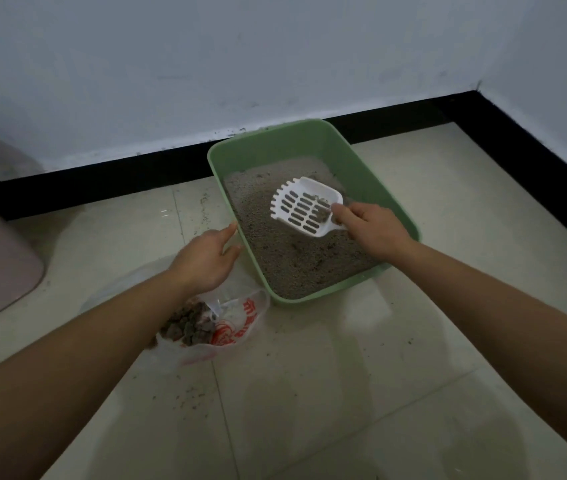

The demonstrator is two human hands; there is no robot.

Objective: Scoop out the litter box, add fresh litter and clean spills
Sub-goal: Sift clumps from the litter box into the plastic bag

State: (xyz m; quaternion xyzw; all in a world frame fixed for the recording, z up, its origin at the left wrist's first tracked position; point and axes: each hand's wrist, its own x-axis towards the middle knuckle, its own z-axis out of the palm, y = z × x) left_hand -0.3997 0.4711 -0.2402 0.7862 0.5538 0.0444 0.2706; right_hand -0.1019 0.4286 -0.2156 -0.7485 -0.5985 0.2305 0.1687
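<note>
1. Head view: the right hand [375, 230] curls round the handle of the white scoop [304, 206]. The scoop is over the grey litter in the green litter box [292, 143] at 12 o'clock, with a small clump in its slots.
2. The left hand [205, 261], fingers straight and holding nothing, touches the box's 9 o'clock rim.
3. The plastic bag [240, 320] at the box's 7 o'clock already holds clumps [190, 325], so scooping looks well along.
4. Spilled grains [185, 400] dot the floor at 6 o'clock. Fresh litter and cleanup look yet to come.

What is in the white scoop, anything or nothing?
Not empty: the scoop holds a small dark clump near its handle end, by the right hand.
</note>
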